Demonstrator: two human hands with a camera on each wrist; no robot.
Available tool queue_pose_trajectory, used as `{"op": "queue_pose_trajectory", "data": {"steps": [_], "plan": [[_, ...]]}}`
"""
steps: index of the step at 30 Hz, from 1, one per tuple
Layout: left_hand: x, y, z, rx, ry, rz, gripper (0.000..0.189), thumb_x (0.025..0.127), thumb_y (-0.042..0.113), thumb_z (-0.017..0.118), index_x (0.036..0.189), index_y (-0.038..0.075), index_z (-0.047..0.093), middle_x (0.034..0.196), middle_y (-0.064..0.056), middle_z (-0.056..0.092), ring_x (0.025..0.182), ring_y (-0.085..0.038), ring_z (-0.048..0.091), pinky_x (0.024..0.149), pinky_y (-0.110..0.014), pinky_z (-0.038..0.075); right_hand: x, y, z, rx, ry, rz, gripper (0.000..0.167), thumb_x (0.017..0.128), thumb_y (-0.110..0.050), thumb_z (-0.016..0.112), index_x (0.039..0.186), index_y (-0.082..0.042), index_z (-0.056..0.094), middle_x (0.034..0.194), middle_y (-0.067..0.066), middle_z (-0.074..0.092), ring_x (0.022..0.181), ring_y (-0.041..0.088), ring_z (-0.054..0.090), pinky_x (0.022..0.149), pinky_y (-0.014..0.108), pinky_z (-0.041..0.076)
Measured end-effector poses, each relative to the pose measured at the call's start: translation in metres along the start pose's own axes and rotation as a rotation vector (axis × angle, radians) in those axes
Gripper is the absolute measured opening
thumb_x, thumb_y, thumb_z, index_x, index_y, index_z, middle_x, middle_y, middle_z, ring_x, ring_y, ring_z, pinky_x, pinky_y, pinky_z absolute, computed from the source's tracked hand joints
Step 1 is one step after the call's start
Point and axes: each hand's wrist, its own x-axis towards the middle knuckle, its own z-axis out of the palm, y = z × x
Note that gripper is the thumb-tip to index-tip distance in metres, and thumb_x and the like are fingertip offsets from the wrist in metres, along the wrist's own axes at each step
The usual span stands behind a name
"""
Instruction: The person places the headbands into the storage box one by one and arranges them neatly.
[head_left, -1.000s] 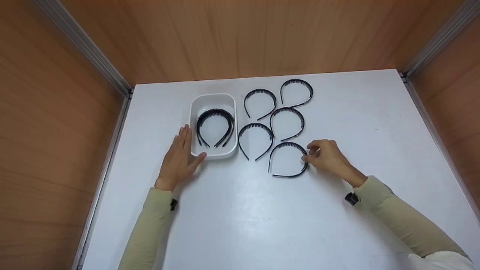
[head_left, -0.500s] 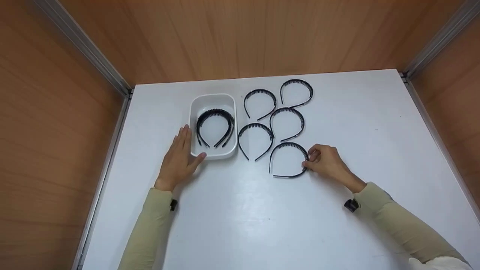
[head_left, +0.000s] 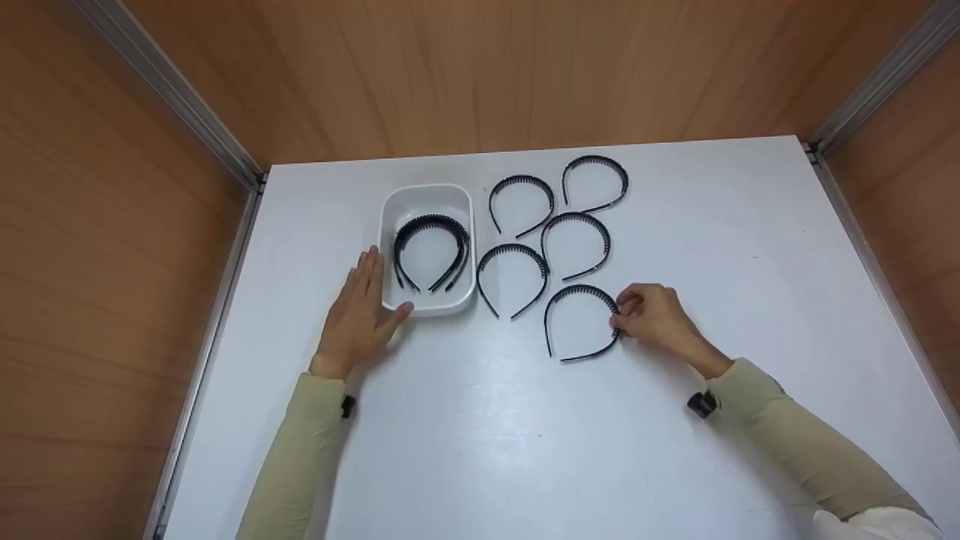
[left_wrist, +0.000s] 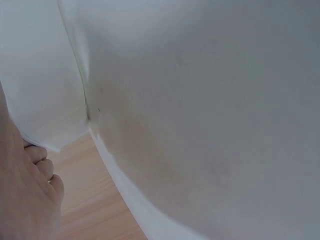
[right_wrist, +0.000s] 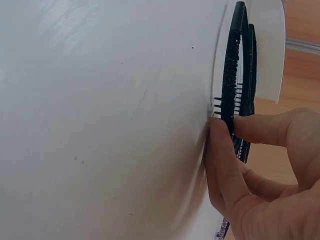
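My right hand pinches the right side of a black toothed headband between thumb and fingers. In the right wrist view the thumb and fingertips meet on the toothed band. My left hand lies with straight fingers along the left side of a white plastic tub, its thumb at the front rim. Inside the tub lie several black headbands, overlapping one another. The left wrist view shows part of the left hand against the tub's white wall.
More black headbands lie on the white table right of the tub: one near headband, one behind it, a middle headband and a far headband. Wood-grain panels enclose the back and sides.
The right hand's headband has turned slightly and shifted a little right, away from its neighbours. The left hand and the tub keep their places.
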Motion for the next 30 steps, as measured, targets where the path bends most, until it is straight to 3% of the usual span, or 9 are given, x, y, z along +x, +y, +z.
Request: {"op": "queue_pose_trajectory", "data": {"steps": [13, 30], "plan": [[0.0001, 0.0022, -0.0023, 0.015, -0.032, -0.028, 0.097, 0.107, 0.058, 0.055, 0.171, 0.001, 0.009, 0.181, -0.013, 0.008, 0.168, -0.027, 0.005, 0.138, -0.042, 0.009, 0.0013, -0.0018, -0.0049, 0.159, -0.056, 0.068, 0.023, 0.094, -0.003, 0.076, 0.115, 0.006, 0.073, 0.102, 0.019, 0.072, 0.085, 0.023, 0.075, 0.072, 0.031, 0.068], [0.001, 0.0012, -0.0021, 0.009, -0.015, -0.006, 0.097, 0.106, 0.055, 0.058, 0.17, 0.0, 0.012, 0.18, -0.016, 0.011, 0.168, -0.032, 0.01, 0.138, -0.044, 0.012, 0.0037, 0.0011, -0.0097, 0.157, -0.055, 0.074, 0.025, 0.096, -0.005, 0.077, 0.12, 0.003, 0.077, 0.11, 0.022, 0.077, 0.087, 0.019, 0.076, 0.072, 0.026, 0.066]]}}
